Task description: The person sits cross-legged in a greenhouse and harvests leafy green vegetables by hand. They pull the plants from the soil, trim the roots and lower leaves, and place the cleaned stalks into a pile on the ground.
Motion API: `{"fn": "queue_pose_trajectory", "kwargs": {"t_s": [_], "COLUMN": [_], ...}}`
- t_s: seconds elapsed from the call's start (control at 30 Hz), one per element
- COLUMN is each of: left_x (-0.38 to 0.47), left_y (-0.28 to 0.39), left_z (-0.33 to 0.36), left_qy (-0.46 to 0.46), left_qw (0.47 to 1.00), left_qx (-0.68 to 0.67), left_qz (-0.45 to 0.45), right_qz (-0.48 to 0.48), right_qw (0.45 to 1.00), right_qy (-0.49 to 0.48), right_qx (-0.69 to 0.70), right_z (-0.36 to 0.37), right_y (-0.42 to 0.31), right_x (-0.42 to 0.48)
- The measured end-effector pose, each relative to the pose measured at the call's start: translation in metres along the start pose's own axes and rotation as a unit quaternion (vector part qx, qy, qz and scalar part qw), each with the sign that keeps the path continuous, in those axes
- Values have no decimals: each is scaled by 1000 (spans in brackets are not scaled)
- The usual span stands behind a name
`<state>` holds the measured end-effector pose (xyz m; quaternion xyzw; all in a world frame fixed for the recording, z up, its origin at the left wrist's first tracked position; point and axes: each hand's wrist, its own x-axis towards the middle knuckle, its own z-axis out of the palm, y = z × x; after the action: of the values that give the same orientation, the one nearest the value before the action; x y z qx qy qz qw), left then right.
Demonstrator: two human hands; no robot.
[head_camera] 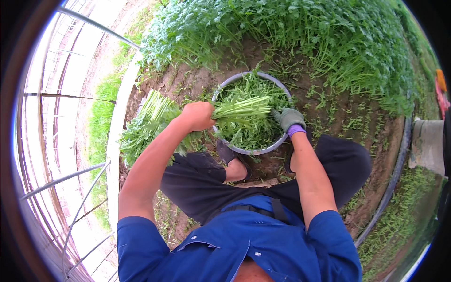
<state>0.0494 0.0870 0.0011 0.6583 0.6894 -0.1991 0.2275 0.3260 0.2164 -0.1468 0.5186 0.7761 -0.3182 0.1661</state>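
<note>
My bare left hand (199, 115) is closed around a bunch of leafy greens (243, 107), with the pale cut stem ends pointing right over a round tub (260, 152). Leaves of that bunch hang below and left of my wrist. My right hand (289, 119), in a grey-green glove with a purple cuff, is at the tub's right side, its fingertips close to the stem ends. Whether those fingers hold anything is hidden. Loose leaves and trimmings (243, 135) fill the tub. Left of my left hand lies a stack of bunched greens (151, 112), stems upward.
Dense feathery-leaved plants (282, 21) grow beyond the tub. Scattered trimmings lie on the brown soil (299, 74). Metal greenhouse poles (95, 26) and a white edge (118, 123) run along the left. A dark hose (391, 190) and a whitish container (428, 146) are at right.
</note>
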Motion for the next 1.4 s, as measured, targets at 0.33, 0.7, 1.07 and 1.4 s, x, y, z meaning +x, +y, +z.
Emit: {"fn": "queue_pose_trajectory", "kwargs": {"t_s": [0.33, 0.7, 1.07, 1.4], "left_x": [0, -20, -44, -54], "left_y": [-27, -6, -22, -21], "left_z": [33, 7, 3, -16], "left_qy": [341, 433, 423, 432], "left_qw": [879, 833, 823, 811], "left_qx": [322, 290, 301, 309], "left_qz": [89, 186, 230, 246], "right_qz": [-91, 93, -192, 15], "right_qw": [987, 991, 970, 998], "right_qy": [59, -83, -20, -25], "right_qx": [122, -55, 149, -55], "right_z": [-45, -7, -72, -9], "right_y": [-23, -34, -48, -17], "right_x": [-32, -3, -27, 18]}}
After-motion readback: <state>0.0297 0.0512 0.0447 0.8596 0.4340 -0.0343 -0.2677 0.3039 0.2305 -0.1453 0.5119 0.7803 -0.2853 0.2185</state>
